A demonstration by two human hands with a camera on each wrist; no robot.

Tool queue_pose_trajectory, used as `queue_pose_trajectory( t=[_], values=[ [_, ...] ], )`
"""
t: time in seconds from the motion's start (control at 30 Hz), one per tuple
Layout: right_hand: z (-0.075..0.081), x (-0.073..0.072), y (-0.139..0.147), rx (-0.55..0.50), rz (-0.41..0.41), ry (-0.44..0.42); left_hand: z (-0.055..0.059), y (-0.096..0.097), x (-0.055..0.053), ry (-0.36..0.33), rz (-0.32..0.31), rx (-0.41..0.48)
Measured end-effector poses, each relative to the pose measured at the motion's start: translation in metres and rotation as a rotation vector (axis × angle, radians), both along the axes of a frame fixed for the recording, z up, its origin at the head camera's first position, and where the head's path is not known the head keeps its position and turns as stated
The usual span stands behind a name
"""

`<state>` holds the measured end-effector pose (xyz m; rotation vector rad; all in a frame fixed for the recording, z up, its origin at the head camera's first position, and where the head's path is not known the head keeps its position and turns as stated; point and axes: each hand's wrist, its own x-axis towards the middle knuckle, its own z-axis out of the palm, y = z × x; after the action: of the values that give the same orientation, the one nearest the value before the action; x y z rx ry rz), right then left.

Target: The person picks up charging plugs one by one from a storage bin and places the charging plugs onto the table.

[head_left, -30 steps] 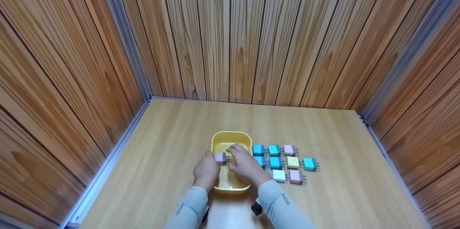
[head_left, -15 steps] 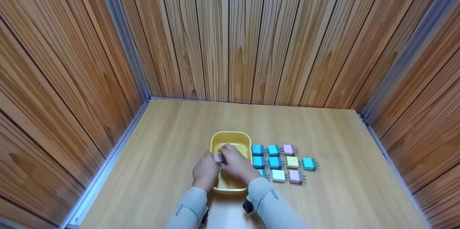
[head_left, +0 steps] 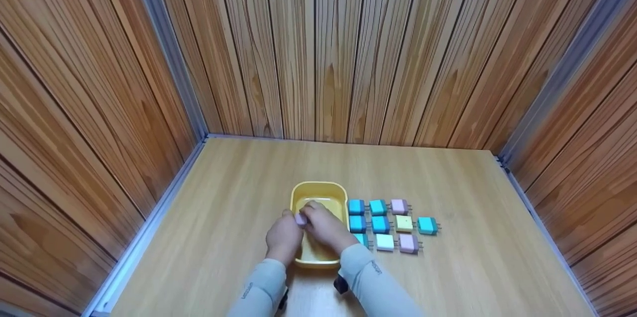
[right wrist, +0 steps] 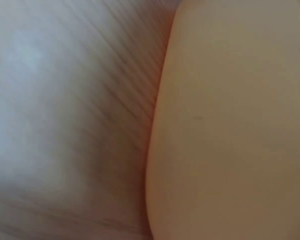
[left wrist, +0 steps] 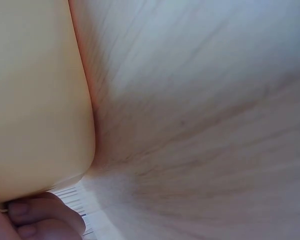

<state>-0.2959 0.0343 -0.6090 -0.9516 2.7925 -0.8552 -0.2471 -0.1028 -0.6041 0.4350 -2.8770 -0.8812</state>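
Note:
A small lilac charger plug [head_left: 300, 219] is pinched between both hands over the yellow tray [head_left: 320, 186]. My left hand [head_left: 284, 237] grips its left end beside the tray's left rim. From the right, my right hand [head_left: 324, 225] reaches in over the tray with its fingers curled on the other end, hiding the prongs. In the left wrist view, curled fingers [left wrist: 45, 217] of the left hand show below the tray's pale yellow wall [left wrist: 37, 110]. The right wrist view holds the tray wall [right wrist: 230, 120] and no hand.
Several two-pronged charger plugs lie in rough rows right of the tray, including a blue one [head_left: 357, 207], a pale yellow one [head_left: 403, 223], a white one [head_left: 384, 242] and a turquoise one [head_left: 427, 226]. Wood-grain walls [head_left: 328, 58] enclose the wooden table [head_left: 239, 177].
My right hand has moved left and closed its fingers on the lilac charger plug's prong end, covering it. The left hand has stayed nearly still. A turquoise plug beside the tray has come into sight.

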Motion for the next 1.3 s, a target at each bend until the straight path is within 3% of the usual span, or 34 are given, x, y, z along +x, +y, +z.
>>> queue_pose_trajectory(
  t=[0.47,1.0,1.3],
  values=[
    [-0.002,-0.001,0.002,-0.011,0.008,0.096,0.0,0.004,0.0,0.013,0.007,-0.03],
    [0.019,0.005,0.01,0.013,-0.065,-0.007,0.001,0.001,-0.001,-0.032,-0.003,-0.034],
    [0.027,0.011,0.023,0.019,-0.066,-0.021,0.004,0.003,0.001,-0.006,0.006,-0.039]
  ],
)
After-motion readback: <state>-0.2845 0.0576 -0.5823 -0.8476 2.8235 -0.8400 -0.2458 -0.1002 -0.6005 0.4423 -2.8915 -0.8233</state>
